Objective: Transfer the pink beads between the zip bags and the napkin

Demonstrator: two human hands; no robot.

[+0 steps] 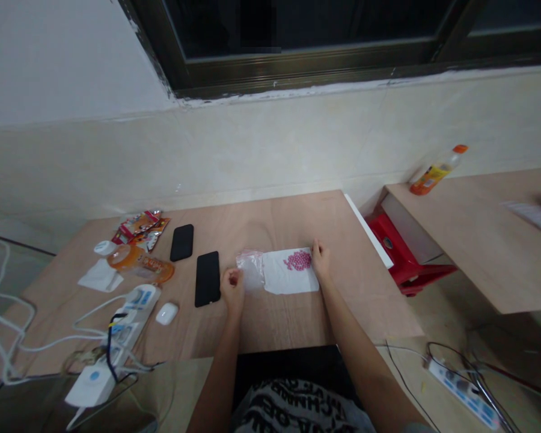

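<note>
A white sheet of paper (284,281) lies flat on the table, with a heap of small pink beads (299,260) on its right part. To its left, touching it, is a clear plastic bag (251,272) with a pinkish top edge. My left hand (233,287) rests at the bag's left side, its fingers curled into a pinch; what is in them, if anything, cannot be made out. At the paper's right edge, beside the beads, my right hand (321,260) has its fingers closed, and their tips are partly hidden.
Left of my hands lie two black phones (207,278) (182,242), a white earbud case (166,313), an orange bottle (142,263), snack packets (142,228) and a cabled power strip (130,319). A red stool (399,258) stands between this table (288,325) and another (469,240).
</note>
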